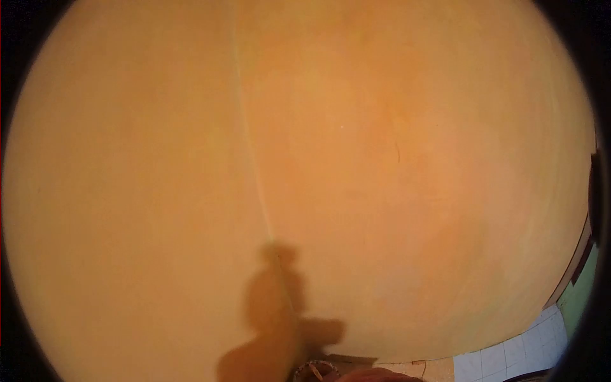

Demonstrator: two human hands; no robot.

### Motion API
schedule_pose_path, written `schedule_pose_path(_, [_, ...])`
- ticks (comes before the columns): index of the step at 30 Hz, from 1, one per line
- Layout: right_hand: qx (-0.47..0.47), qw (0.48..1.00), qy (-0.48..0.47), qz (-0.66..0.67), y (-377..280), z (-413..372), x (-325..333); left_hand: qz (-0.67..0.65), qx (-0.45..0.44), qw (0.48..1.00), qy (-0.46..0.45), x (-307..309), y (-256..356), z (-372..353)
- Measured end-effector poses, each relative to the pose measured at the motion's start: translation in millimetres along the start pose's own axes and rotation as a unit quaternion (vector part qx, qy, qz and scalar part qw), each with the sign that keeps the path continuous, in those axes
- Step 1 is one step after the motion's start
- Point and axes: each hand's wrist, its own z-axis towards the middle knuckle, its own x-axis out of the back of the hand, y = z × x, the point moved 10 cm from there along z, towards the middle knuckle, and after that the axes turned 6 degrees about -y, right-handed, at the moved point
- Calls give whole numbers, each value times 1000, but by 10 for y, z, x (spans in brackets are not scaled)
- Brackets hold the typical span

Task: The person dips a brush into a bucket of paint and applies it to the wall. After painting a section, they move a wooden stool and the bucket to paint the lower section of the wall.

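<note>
Neither of my hands shows clearly. A plain orange-tan wall (394, 178) takes up nearly the whole head view, with a thin pale line running down it left of the middle. On its lower part falls a dark shadow (273, 299) in the outline of a head and shoulders. At the bottom edge, a small round thing with a patterned rim (316, 364) is cut off by the frame. Beside it lies a smooth reddish shape (379, 375), mostly out of view; I cannot tell what it is.
White tiles (509, 353) cover a strip at the lower right, past the end of the wall. A green surface (580, 290) and a dark brown edge (582, 261) stand at the far right.
</note>
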Motion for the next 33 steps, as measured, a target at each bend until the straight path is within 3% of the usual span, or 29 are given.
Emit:
schedule_pose_path(7, [1,997,-70,21,-560,-392,-633,-38,72,997,-2,431,-534,-618])
schedule_pose_path(15, [-119,977,-127,124,-1262,-1492,-1703,42,218,974,-50,1234,-1079,-1464])
schedule_pose_path(16, [-128,973,-137,136,-1403,-1632,-1867,46,236,969,-53,1337,-1152,-1590])
schedule_pose_path(18, [-139,964,-160,163,-1623,-1739,-2900,50,275,959,-49,1567,-1274,-1935])
schedule_pose_path(21, [-204,944,-196,172,-1582,-1866,-2882,48,334,941,-28,2109,-1643,-2431])
schedule_pose_path(23, [-235,928,-226,182,-1533,-1959,-2926,61,365,929,-19,2015,-1566,-2425])
schedule_pose_path(24, [-249,932,-187,187,-1471,-1936,-3007,49,332,941,-41,2067,-1698,-2225])
schedule_pose_path(25, [-264,934,-148,193,-1443,-1918,-3151,50,361,929,-65,1993,-1660,-2250])
schedule_pose_path(26, [-275,939,-103,178,-1419,-1873,-3328,40,317,944,-84,1929,-1556,-2228])
schedule_pose_path(27, [-231,946,-126,189,-1442,-1881,-3228,29,258,961,-93,1843,-1448,-2208])
schedule_pose_path(29, [-170,967,-91,166,-1510,-1877,-3284,87,229,966,-86,1666,-1139,-2314])
schedule_pose_path(31, [-291,880,-115,358,-1253,-1919,-4594,131,274,951,-56,1628,-1093,-2318])
schedule_pose_path(33, [-180,972,8,151,-1459,-1972,-3901,131,271,950,-81,1661,-1141,-2301])
